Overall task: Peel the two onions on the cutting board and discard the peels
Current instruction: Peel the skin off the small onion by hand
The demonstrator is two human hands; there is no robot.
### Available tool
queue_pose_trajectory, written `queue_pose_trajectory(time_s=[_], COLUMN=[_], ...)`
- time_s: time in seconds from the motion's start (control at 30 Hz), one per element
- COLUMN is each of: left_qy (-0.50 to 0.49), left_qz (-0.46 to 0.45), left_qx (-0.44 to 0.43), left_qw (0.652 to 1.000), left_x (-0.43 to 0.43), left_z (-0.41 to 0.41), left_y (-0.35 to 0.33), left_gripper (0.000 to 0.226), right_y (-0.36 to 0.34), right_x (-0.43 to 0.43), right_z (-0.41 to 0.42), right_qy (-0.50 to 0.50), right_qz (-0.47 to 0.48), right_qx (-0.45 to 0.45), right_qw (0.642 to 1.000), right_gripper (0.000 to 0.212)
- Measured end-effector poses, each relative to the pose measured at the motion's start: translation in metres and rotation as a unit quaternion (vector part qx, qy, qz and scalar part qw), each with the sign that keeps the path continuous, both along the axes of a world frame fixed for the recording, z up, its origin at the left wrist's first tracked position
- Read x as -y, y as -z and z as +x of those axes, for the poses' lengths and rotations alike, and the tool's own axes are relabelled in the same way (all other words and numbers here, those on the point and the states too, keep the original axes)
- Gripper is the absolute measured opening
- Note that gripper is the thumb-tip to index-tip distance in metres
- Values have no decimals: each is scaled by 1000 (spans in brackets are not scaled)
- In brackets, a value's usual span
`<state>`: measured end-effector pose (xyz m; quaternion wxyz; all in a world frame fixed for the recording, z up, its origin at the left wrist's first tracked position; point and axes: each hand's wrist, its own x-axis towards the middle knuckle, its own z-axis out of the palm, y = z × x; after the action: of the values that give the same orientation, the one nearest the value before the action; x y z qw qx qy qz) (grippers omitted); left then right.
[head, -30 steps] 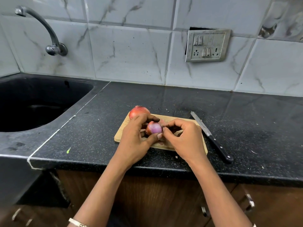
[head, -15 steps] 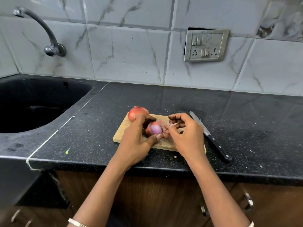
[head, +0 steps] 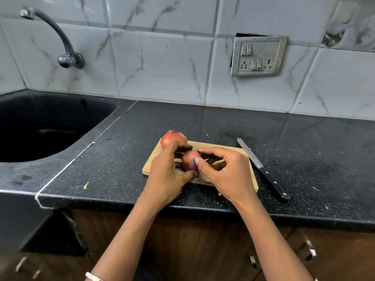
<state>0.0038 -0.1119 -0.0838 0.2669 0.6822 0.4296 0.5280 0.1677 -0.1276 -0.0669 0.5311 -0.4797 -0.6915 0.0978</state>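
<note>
Here onion (head: 189,161) within left hand (head: 165,175) grip; part-peeled

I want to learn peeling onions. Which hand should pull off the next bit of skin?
Probably the right hand. The left hand grips the small onion over the cutting board, steadying it, while the right thumb and forefinger pinch at its skin, so they are placed to tear it away.
</note>
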Motion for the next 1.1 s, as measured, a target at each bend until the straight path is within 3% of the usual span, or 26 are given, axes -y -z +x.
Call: queue_pose_trajectory(time_s=[0.57, 0.73, 0.97, 1.1], left_qy=[-9, -10, -12, -8], left_qz=[-54, -46, -32, -34], left_qx=[42, 48, 48, 44], left_qw=[998, 998, 998, 998], left_x=[9, 9, 9, 10], left_z=[-1, 0, 2, 1], left_y=[-11, -10, -10, -11], left_gripper=[46, 41, 40, 42], right_y=[8, 9, 15, 16], right_x=[-6, -3, 1, 0], right_z=[0, -5, -10, -9], right_qy=[4, 31, 110, 119], right_qz=[43, 102, 182, 190], right_qx=[27, 99, 209, 213], right_qw=[999, 989, 954, 951], right_gripper=[23, 31, 21, 17])
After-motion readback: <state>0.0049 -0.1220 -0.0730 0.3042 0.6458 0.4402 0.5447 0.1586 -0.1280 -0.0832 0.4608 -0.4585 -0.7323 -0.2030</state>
